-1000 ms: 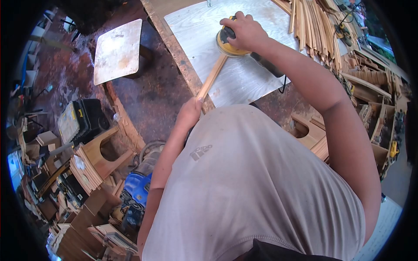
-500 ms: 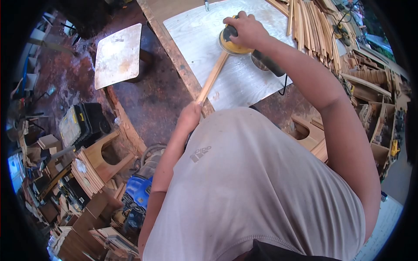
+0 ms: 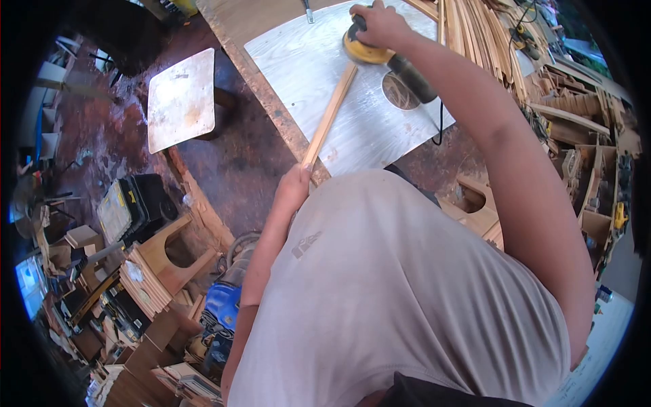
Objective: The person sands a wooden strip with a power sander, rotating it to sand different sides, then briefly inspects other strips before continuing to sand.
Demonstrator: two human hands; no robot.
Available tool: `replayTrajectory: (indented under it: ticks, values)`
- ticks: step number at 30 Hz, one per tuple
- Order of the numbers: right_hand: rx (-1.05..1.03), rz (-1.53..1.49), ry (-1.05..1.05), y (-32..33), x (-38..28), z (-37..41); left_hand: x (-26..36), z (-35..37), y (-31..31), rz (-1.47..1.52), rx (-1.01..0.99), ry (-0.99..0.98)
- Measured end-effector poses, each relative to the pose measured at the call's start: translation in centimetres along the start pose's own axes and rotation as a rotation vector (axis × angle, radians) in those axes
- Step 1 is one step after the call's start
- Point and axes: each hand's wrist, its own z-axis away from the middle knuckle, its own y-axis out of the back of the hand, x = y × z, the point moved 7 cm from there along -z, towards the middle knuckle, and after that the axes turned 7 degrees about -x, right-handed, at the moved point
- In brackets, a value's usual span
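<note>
My right hand (image 3: 381, 26) is wrapped over the top of a yellow and black orbital sander (image 3: 366, 51), with a dark dust canister sticking out toward me. The sander sits at the far end of a narrow wooden strip (image 3: 331, 117), which lies across a pale board (image 3: 291, 74) on the workbench. At the near end of the strip, by the bench edge, my left hand (image 3: 293, 186) grips it with closed fingers. The sander's pad hides the strip's far tip.
Many thin wooden strips (image 3: 478, 51) are piled at the bench's far right. A black cord (image 3: 439, 129) hangs at the board's right edge. Left of the bench stands a small square-topped stool (image 3: 182, 102). A black toolbox (image 3: 146, 203) and a blue machine (image 3: 222, 302) are on the floor.
The sander has shifted slightly up in view with my right hand, showing more of the strip's length. My left hand keeps its hold on the near end. The whole view has tilted a little.
</note>
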Motion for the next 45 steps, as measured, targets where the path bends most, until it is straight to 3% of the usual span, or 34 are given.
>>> replayTrajectory:
  ticks: [5, 8, 11, 14, 24, 26, 29, 33, 45]
  values:
    - [0.022, -0.037, -0.038, 0.3, 3.0, -0.8, -0.9, -0.3, -0.4, -0.025, 0.006, 0.034]
    - [-0.033, -0.046, 0.015, -0.6, 1.9, 0.3, -0.8, -0.2, -0.2, -0.038, 0.020, 0.027]
    - [0.078, 0.024, 0.143, -1.7, -0.4, 1.4, -0.5, -0.1, -0.1, -0.029, -0.006, 0.048]
    - [0.002, 0.015, 0.189, -2.3, -3.1, 3.1, -1.0, -0.4, -0.3, -0.021, -0.014, 0.043]
    - [0.128, 0.120, 0.146, -1.8, -2.4, 1.3, -1.2, -0.4, -0.3, 0.011, -0.010, 0.022]
    - [-0.008, 0.102, 0.200, -2.3, -3.8, 2.5, -1.2, -0.7, -0.4, 0.033, -0.009, 0.010]
    - [-0.037, 0.093, 0.194, -2.5, -4.1, 2.9, -1.6, -0.9, -0.3, 0.015, -0.022, 0.035]
    - [0.068, 0.107, 0.182, -2.0, -3.2, 1.8, -1.4, -0.8, -0.3, 0.005, -0.022, 0.048]
    - [-0.051, 0.051, 0.254, -2.5, -7.6, 2.5, -1.3, -0.7, -0.1, -0.016, 0.004, 0.017]
